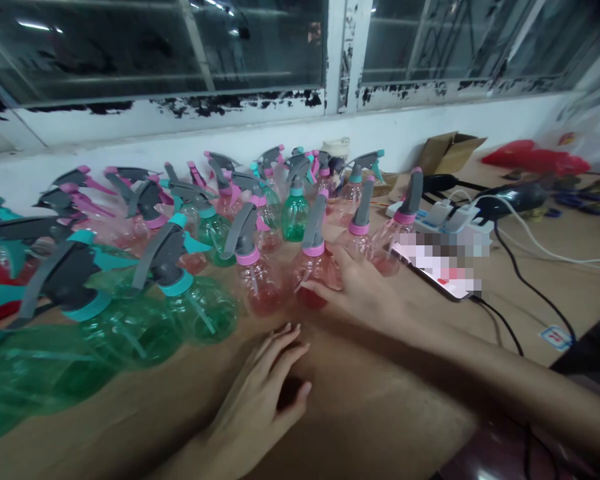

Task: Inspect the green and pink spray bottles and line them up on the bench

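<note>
My right hand [363, 287] is closed around the body of a red spray bottle [314, 270] that stands upright, with a pink collar and a grey trigger head. Just in front of the bottles, my left hand [263, 393] hovers over or rests on the tabletop, fingers apart and holding nothing. Another red spray bottle [259, 287] is directly left of the held one. Farther left stand green spray bottles with turquoise collars, the closest to my left hand being a green spray bottle [207, 313]. A pinkish spray bottle [360, 243] is beyond my right fingers.
Many more spray bottles crowd the table [380, 407] toward the wall. A phone [433, 270] with a cable lies on the right, beside a power strip with white chargers [463, 220]. Behind are a cardboard box [447, 157] and a red plastic bag [535, 159].
</note>
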Demonstrator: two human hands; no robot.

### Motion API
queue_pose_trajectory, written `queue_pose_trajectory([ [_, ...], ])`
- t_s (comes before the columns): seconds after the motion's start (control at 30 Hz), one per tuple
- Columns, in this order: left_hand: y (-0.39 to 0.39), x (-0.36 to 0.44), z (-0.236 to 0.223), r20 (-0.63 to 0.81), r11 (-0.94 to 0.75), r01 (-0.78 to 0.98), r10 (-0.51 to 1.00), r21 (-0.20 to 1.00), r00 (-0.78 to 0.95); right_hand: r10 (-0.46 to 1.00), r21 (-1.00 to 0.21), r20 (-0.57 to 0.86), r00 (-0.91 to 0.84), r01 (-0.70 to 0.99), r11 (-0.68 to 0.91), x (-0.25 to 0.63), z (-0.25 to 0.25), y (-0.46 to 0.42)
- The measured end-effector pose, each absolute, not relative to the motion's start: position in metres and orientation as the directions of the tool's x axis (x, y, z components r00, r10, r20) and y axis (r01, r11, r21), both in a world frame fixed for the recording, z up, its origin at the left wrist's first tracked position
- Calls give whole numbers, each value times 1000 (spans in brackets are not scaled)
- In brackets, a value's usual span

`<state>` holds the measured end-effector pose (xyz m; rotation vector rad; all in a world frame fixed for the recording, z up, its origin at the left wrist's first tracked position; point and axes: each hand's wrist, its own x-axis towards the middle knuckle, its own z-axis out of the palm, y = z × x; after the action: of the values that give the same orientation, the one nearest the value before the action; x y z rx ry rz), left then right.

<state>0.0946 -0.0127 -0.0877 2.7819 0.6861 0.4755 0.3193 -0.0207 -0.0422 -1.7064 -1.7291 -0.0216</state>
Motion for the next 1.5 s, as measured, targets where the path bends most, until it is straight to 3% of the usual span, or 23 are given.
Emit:
queue_pose_trajectory([
  [0.17, -15, 106, -89, 212, -907, 363, 405, 212, 889, 887, -485, 427, 176, 872, 61, 312, -38, -14],
  [0.33, -15, 110, -89, 171, -911, 365, 397, 191, 902, 856, -499, 486, 177, 860, 106, 309, -44, -5],
  [0.57, -15, 107, -89, 234, -919, 357, 389, 169, 891, 853, -527, 493, 169, 839, 138, 318, -29, -32],
  [0.67, -13, 107, -91, 267, -925, 345, 376, 156, 887, 841, -565, 480, 250, 822, 78, 338, -23, -48],
  [0.9, -10, 107, -94, 342, -935, 352, 346, 45, 874, 719, -486, 564, 408, 867, -111, 383, -33, -43],
  [1.1, -10, 108, -91, 348, -938, 345, 330, 21, 878, 781, -439, 484, 393, 882, -171, 378, -37, -28],
  [1.27, -8, 106, -90, 332, -923, 362, 384, 127, 862, 813, -335, 440, 382, 910, -246, 377, -32, -24],
  [1.5, -6, 113, -59, 128, -728, 436, 577, 529, 807, 818, -305, 471, 331, 931, -202, 375, -33, -44],
])
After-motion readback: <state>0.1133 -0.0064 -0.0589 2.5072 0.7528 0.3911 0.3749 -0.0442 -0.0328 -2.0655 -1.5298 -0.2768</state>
